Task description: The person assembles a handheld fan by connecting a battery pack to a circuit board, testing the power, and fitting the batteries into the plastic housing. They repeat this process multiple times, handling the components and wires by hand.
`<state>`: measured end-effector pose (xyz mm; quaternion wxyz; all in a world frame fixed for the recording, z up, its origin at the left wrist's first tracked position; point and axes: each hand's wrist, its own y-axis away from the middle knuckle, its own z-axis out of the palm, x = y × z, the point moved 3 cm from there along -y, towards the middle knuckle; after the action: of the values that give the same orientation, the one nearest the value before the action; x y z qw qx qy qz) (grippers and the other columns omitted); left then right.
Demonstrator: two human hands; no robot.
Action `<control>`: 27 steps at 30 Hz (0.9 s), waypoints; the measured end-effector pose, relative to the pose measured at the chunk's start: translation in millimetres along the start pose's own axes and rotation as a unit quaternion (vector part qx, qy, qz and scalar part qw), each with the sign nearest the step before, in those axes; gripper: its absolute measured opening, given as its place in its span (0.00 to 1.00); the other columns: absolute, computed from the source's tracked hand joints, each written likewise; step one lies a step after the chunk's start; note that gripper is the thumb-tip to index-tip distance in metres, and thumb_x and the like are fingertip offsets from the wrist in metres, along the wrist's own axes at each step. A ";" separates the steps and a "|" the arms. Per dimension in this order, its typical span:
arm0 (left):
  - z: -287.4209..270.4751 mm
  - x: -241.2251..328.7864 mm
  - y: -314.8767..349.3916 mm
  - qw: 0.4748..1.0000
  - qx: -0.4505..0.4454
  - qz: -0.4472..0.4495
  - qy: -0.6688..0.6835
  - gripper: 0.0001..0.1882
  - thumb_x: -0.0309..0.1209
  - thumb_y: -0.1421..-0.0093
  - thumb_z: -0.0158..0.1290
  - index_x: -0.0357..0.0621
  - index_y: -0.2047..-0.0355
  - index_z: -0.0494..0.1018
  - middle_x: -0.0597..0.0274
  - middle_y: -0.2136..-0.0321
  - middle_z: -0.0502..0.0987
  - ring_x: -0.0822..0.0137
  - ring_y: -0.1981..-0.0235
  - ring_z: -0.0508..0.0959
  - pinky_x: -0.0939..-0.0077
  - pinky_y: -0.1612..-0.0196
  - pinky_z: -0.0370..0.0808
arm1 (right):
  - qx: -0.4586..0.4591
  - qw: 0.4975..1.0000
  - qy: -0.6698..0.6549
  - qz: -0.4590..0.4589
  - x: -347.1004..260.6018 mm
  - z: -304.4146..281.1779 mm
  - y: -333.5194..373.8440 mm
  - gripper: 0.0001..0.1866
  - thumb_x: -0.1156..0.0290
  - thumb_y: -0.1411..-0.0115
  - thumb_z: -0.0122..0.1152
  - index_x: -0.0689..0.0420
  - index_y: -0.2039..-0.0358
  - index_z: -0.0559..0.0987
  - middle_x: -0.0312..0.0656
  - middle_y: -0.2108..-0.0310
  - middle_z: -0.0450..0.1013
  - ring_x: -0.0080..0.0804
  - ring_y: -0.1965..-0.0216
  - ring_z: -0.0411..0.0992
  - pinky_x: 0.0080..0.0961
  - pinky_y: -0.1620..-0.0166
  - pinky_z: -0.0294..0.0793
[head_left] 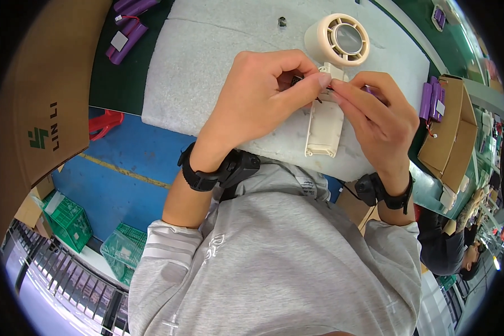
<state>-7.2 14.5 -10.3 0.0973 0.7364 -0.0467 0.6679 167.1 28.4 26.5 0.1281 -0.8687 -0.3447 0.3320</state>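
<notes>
Now, thumb and fingertips of left hand [257,92] and right hand [386,120] pinched close together on thin wires [320,100]; purple piece [369,89] behind right fingers mostly hidden. One cream shell [326,127] directly below fingertips, on pale sheet [196,67]; one round cream fan head [323,39] just beyond. Right of fingers: one open cardboard box [459,131], purple battery packs [433,99] at edge, inside or beside unclear. Far lower left: two green crates [79,227], contents unclear.

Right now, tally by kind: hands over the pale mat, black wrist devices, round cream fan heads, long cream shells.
Left hand and right hand: 2
Black wrist devices: 2
Round cream fan head: 1
Long cream shell: 1
Total: 6
</notes>
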 end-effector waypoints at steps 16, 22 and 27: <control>-11.5 -5.7 1.4 0.978 -0.082 -0.017 0.190 0.21 0.16 0.49 0.60 0.35 0.54 0.73 0.58 0.56 0.76 0.72 0.60 0.79 0.80 0.53 0.76 | -0.098 0.981 -0.134 0.102 12.4 0.6 -2.5 0.07 0.79 0.51 0.67 0.57 0.69 0.84 0.35 0.71 0.69 0.22 0.78 0.68 0.17 0.75 0.65; -12.3 -5.8 0.9 0.984 -0.062 0.011 0.165 0.22 0.15 0.49 0.60 0.35 0.53 0.72 0.57 0.59 0.78 0.71 0.59 0.79 0.78 0.53 0.77 | -0.138 0.974 -0.134 0.117 12.1 -0.6 -1.6 0.08 0.81 0.50 0.66 0.61 0.67 0.83 0.36 0.69 0.68 0.18 0.74 0.66 0.14 0.73 0.63; -11.7 -4.8 1.7 0.986 -0.053 0.008 0.159 0.21 0.14 0.50 0.60 0.34 0.54 0.74 0.57 0.61 0.79 0.70 0.59 0.80 0.79 0.55 0.78 | -0.141 0.973 -0.136 0.123 11.4 -1.2 -2.0 0.08 0.82 0.50 0.66 0.62 0.67 0.83 0.36 0.69 0.68 0.18 0.74 0.66 0.14 0.73 0.63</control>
<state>-19.5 14.9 -13.8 0.1371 0.6142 -0.0724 0.7738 173.0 37.6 22.7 -0.0851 -0.8603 -0.2929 0.4083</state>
